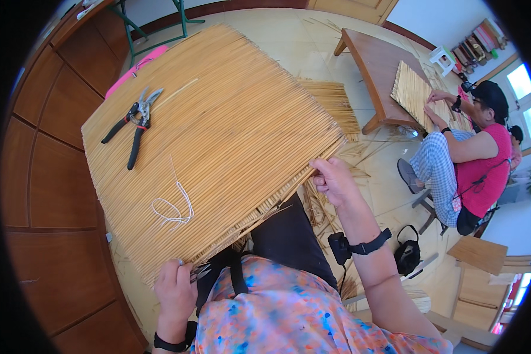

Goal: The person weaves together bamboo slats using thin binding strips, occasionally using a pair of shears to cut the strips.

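Observation:
A wide mat of straw-coloured reeds [218, 112] fills the middle, over my lap. My left hand [177, 288] is closed at its near-left edge, beside a small metal piece I cannot make out. My right hand [330, 180] grips the right edge, thumb on top, where thin reeds are layered. Black-handled pruning shears [134, 127] lie on the upper left of the mat, and a loose loop of white string [177, 206] lies nearer me.
A wooden cabinet [59, 177] runs along the left. At the right, a seated person [478, 165] in pink works at a low table [369, 68] bearing another mat. Loose reeds [348, 159], a black bag [407, 256] and a board [478, 253] are on the floor side.

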Tool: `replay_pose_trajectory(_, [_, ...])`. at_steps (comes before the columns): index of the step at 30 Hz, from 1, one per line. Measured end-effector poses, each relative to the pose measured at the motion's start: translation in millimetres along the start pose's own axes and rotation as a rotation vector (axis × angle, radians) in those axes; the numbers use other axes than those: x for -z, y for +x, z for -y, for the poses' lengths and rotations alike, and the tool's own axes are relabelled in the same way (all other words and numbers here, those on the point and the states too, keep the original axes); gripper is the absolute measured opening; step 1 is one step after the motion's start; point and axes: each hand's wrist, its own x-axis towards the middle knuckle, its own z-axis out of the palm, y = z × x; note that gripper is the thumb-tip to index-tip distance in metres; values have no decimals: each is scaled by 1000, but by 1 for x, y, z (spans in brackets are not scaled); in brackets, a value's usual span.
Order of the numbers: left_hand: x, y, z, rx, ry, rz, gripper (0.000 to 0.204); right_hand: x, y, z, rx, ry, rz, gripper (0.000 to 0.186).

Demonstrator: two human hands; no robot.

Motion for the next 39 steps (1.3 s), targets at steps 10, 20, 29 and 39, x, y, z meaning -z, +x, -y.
replay_pose_trajectory(10, [0,1,-1,22,-2,27,31,-8,-2,-15,163,-11,-105,31])
replay_pose_trajectory(20, [29,26,-11,50,-68,234,37,26,2,13,212,-165,-276,48])
replay_pose_trajectory(29, [25,127,-69,-83,-473,180,21,25,11,15,227,-229,-284,30])
replay_pose_trajectory(39, [-76,228,-115,-126,-292,134,25,24,8,11,279,-125,-152,18])
